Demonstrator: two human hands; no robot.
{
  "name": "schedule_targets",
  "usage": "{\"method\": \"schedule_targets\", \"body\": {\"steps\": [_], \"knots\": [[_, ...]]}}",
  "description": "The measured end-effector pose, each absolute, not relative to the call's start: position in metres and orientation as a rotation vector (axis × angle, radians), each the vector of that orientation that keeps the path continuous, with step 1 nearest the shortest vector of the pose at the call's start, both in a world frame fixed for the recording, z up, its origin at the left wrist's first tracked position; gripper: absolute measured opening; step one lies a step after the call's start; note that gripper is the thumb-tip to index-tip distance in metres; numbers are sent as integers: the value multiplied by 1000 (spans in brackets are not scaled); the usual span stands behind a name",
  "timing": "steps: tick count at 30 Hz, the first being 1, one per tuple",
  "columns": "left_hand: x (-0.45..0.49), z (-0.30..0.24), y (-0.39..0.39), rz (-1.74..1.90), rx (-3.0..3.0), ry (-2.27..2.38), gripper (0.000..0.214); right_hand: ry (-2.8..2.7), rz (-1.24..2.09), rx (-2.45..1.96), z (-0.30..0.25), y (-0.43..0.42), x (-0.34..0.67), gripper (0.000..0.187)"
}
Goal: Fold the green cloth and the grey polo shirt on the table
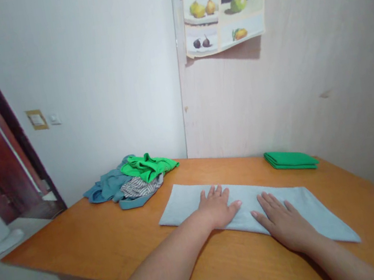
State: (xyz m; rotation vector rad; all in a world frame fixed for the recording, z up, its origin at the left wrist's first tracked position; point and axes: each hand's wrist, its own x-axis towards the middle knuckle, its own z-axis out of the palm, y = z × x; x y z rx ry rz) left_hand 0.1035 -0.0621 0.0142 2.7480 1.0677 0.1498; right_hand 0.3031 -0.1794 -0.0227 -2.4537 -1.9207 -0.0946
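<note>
A light grey-blue cloth (248, 193), folded into a long flat strip, lies slantwise across the wooden table. My left hand (218, 207) rests palm down on its middle, fingers spread and thumb pointing right. To the right of it, my right hand (282, 219) is also flat on the cloth with the fingers apart. Neither hand grips anything. The cloth's left end and its right end stick out past my hands; parts under the palms are hidden.
A loose heap of blue clothes (107, 187), with a bright green garment (150, 166) and a striped one (139, 186), sits at the table's (129, 245) back left. A folded green cloth (291, 161) lies at the back right. A wall (118, 75) stands behind.
</note>
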Motion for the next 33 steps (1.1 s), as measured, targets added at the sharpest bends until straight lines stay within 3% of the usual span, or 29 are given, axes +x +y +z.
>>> {"method": "schedule_targets", "body": {"steps": [12,23,26,33], "knots": [[99,9,-69,116,2699,1010,94,-1993,-133,-2368,-24,-180,309,68],[82,0,-52,193,2632,1285,102,-1988,-129,-2317,-32,-176,315,67],[80,2,-47,276,2597,1232,90,-1976,-124,-2315,-31,-176,315,67],[42,27,-10,712,2324,1511,35,-1994,-130,-2306,-32,-176,315,66]]}}
